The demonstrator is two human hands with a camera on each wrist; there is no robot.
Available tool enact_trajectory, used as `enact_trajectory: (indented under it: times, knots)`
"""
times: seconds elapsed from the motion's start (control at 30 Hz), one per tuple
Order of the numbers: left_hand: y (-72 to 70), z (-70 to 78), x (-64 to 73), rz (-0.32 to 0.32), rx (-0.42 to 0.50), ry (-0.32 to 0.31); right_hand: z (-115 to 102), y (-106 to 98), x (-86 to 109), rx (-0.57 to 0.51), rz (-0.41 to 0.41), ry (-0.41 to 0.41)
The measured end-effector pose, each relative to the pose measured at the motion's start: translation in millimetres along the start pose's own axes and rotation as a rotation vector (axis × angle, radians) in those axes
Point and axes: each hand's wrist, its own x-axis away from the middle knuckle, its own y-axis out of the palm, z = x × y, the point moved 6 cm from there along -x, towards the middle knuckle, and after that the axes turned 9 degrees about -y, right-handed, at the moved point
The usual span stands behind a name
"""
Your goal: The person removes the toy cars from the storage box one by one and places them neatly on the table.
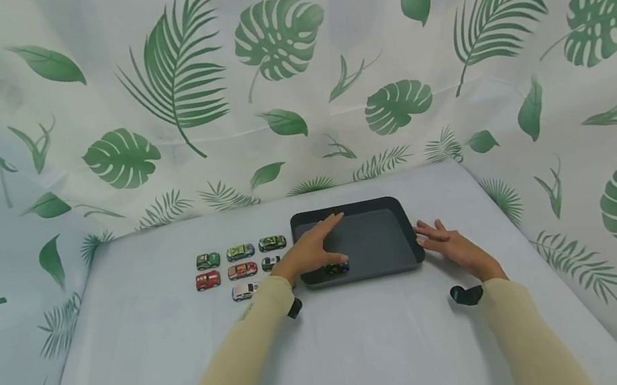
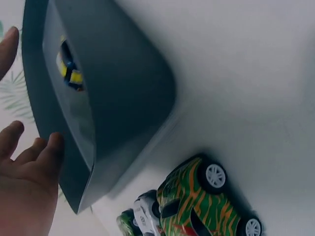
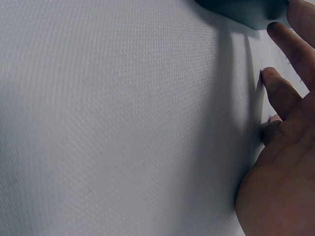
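A dark grey tray (image 1: 375,242) lies on the white table. Over its left part hovers my left hand (image 1: 312,251), fingers and thumb spread with nothing held between them. Just below the thumb, a dark blue and yellow toy car (image 1: 336,268) sits inside the tray; the left wrist view also shows this car (image 2: 70,69) behind the tray wall, apart from the fingers. My right hand (image 1: 456,253) is at the tray's right side, its fingers extended by the rim. In the right wrist view, the fingertips are close to the tray corner (image 3: 251,11); firm contact is hard to tell.
Several toy cars stand in rows left of the tray, among them a red car (image 1: 208,280), a green car (image 1: 207,260) and a white car (image 1: 245,291). An orange-striped green car (image 2: 192,196) stands close beside the tray. Leaf-patterned cloth (image 1: 219,173) borders the table.
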Motion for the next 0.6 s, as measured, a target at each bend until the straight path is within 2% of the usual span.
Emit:
enact_trajectory:
  times: [0.13, 0.3, 0.43, 0.6]
  knots:
    - [8.3, -2.0, -3.3, 0.001, -0.104, -0.027, -0.5, -0.1, 0.2, -0.006, -0.003, 0.004]
    - [12.9, -6.9, -4.5, 0.031, -0.191, -0.049, 0.3, 0.4, -1.0, -0.009, -0.001, 0.008]
    - [15.1, -9.5, -3.5, 0.05, -0.234, -0.031, 0.4, -0.6, -0.9, 0.005, 0.001, -0.001]
    - [18.7, -9.9, 0.2, 0.059, -0.247, -0.013, 1.6, -0.7, -0.7, -0.005, 0.002, -0.003]
